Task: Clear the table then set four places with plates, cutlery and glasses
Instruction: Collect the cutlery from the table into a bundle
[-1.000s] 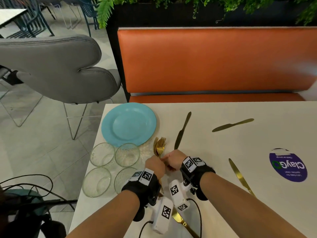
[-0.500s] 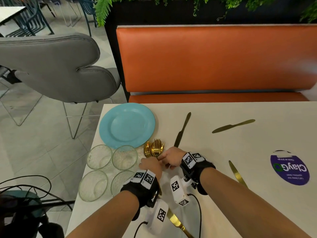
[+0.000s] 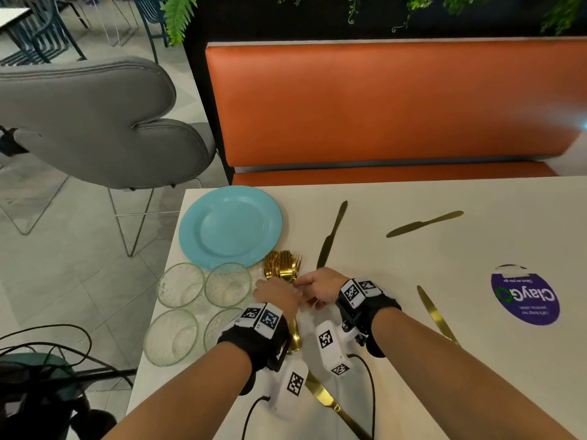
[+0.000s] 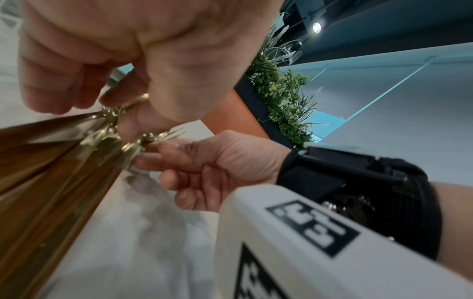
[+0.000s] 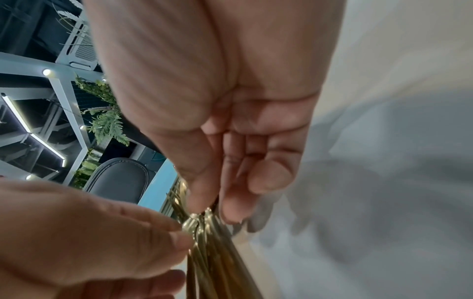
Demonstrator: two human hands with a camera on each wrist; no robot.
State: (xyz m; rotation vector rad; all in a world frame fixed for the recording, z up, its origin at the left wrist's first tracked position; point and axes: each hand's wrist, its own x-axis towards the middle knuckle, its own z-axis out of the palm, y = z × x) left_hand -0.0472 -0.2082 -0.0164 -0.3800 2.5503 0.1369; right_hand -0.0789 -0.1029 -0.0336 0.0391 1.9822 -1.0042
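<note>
A bundle of gold spoons and forks (image 3: 284,268) lies between the blue plate (image 3: 230,225) and my hands. My left hand (image 3: 276,295) grips the bundle's handles (image 4: 51,161), fingers curled round them. My right hand (image 3: 319,289) pinches the bundle near the heads with thumb and forefinger (image 5: 202,202), just right of the left hand. Several clear glasses (image 3: 181,285) stand in a cluster left of the hands. Gold knives lie loose on the table: one dark-looking (image 3: 332,235), one far right (image 3: 424,223), one near my right forearm (image 3: 436,314), one under my wrists (image 3: 330,401).
The cream table (image 3: 413,265) has a purple round sticker (image 3: 524,295) at the right. An orange bench (image 3: 381,106) runs along the far side. A grey chair (image 3: 95,122) stands beyond the table's left edge. Cables lie on the floor at lower left.
Both hands slid the cutlery bundle a little to the left, closer to the plate and glasses. The spoon heads now show on top of the forks.
</note>
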